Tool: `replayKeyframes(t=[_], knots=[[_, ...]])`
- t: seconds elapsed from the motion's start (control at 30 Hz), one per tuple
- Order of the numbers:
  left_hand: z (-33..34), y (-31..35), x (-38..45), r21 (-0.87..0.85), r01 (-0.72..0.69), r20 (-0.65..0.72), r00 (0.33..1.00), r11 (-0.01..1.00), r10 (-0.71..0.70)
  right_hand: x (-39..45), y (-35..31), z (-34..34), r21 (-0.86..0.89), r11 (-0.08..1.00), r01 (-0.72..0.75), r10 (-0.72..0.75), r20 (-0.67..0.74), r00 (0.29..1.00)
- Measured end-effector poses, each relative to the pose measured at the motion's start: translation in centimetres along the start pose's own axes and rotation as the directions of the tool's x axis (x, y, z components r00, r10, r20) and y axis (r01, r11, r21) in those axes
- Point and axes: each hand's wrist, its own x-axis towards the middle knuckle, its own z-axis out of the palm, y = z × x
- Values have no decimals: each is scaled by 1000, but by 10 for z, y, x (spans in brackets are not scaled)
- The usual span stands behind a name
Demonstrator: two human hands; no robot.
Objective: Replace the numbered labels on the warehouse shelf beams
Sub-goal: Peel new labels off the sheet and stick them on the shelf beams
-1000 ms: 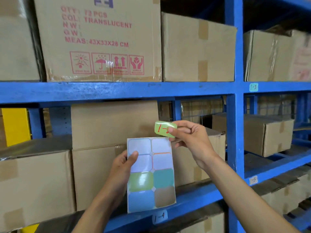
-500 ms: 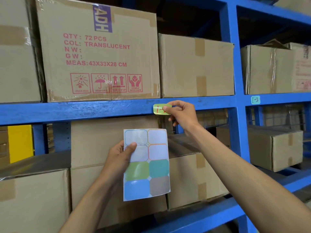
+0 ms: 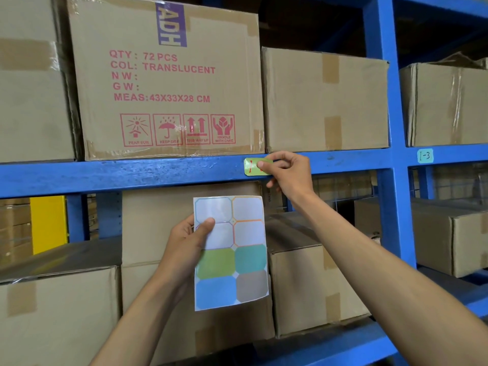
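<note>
While my right hand (image 3: 287, 173) is pressing the green label (image 3: 252, 167) onto the blue beam's (image 3: 132, 175) front edge and my left hand (image 3: 188, 240) is gripping the sticker sheet (image 3: 232, 260), uneven thumb pressure is risking a crooked, wrinkled label.

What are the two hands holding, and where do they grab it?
The left hand holds the sticker sheet by its left edge. The right hand pinches the green label at its right end, against the blue beam.
</note>
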Motion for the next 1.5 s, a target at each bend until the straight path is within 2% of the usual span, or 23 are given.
replayKeyframes(t=[0.37, 0.67, 0.83, 0.9, 1.03, 1.2, 1.5], knots=[[2, -9, 8, -13, 4, 25, 1000, 1000, -3, 7, 4, 3, -60, 998, 18, -20, -31, 999], [4, -12, 12, -21, 5, 41, 999, 1000, -4, 12, 5, 5, -308, 950, 43, -69, -73, 995], [0, -13, 11, -17, 6, 41, 999, 1000, -6, 11, -3, 2, -520, 849, 98, -160, -75, 984], [-2, -13, 10, -13, 7, 37, 999, 1000, -6, 11, -5, -1, -552, 829, 85, -160, -89, 983], [-6, -16, 6, -11, 14, 36, 999, 1000, -13, 11, -2, -10, -427, 904, 20, -54, -67, 996], [-6, -18, 5, -9, 22, 43, 999, 1000, -22, 11, -3, -13, -294, 956, 4, -17, -41, 999], [-5, -19, 4, -14, 34, 75, 997, 999, -33, 8, 0, -16, -286, 957, 52, -59, -16, 998]])
